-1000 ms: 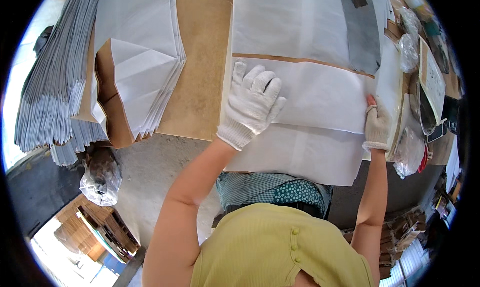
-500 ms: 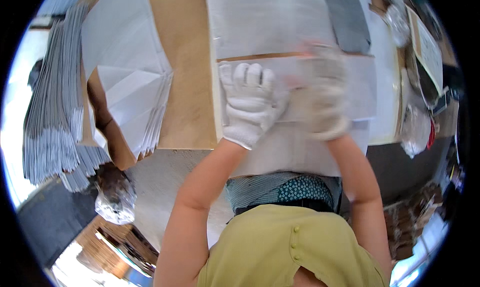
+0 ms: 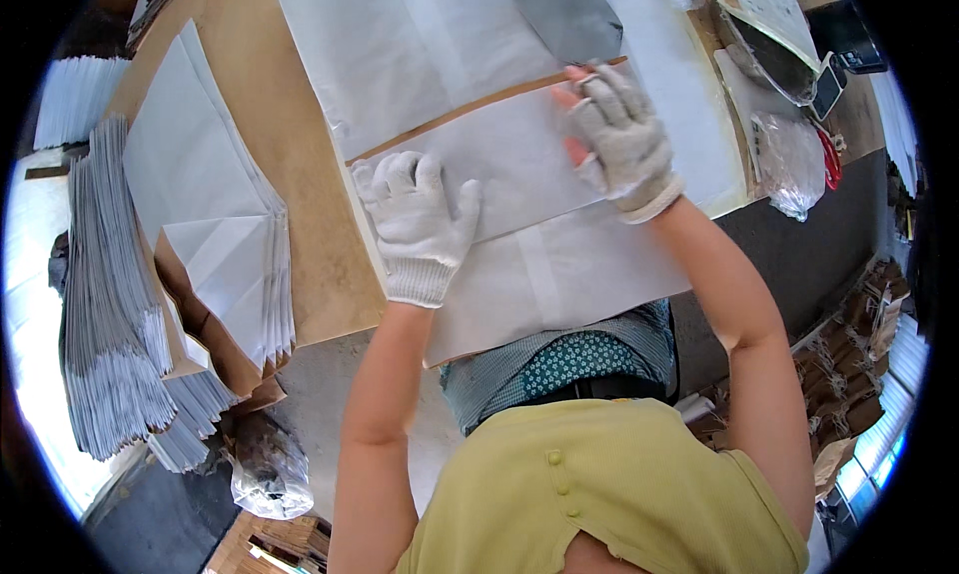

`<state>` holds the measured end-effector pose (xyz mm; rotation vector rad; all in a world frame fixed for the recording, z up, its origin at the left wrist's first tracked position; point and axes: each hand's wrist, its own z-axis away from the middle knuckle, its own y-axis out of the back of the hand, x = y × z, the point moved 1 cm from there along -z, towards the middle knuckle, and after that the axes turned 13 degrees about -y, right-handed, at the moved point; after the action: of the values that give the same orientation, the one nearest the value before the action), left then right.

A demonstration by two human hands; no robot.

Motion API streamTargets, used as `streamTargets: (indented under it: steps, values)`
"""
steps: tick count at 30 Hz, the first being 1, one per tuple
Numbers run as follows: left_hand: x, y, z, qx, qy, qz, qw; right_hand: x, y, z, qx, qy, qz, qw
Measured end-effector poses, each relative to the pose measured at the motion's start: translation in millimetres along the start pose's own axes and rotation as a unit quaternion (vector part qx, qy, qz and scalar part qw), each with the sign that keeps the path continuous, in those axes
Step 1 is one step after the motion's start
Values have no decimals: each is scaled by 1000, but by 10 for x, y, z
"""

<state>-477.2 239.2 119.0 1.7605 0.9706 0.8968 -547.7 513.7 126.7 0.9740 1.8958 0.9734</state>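
White paper is being folded here: a large sheet point(image 3: 559, 264) lies on the brown surface point(image 3: 300, 174) right in front of the person, its near edge hanging a little over the surface's front edge, and an upper flap point(image 3: 499, 154) has been laid over toward the body. For a clean crease, the flap is best kept pinned flat at one end while the fold line is pressed along its length, with the edges kept parallel so that no skew is set in.

Both hands are gloved in white knit. The left hand point(image 3: 420, 219) is spread, palm down, fingers apart, and is pressed flat on the flap near its left end. The right hand point(image 3: 619, 139) is laid on the flap's far right edge with the fingers loosely curled, the fingertips at the fold; nothing is pinched or lifted, as far as can be told. A pile of folded white sheets point(image 3: 215, 234) is stacked to the left, well apart from both hands.
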Motion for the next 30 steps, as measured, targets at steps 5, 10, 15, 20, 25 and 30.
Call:
streamTargets:
  steps: [5, 10, 15, 20, 25, 30]
  values:
    - [63, 216, 81, -1, -104, 72, 992, 484, 254, 259, 50, -134, 46, 989]
    - [78, 176, -217, 70, -112, 54, 990, 527, 78, 267, 80, -173, -48, 980]
    - [193, 564, -606, 20, -21, 89, 996, 406, 179, -27, 139, -250, -176, 942]
    - [589, 1110, -320, 39, -127, 28, 991, -340, 1282, -233, 48, 25, -90, 994]
    - [1055, 1294, -17, 41, -175, 7, 984, -350, 1280, -222, -41, 65, -30, 997]
    - [1236, 823, 598, -298, -140, 168, 929, -296, 1354, -61, -102, 42, -105, 988]
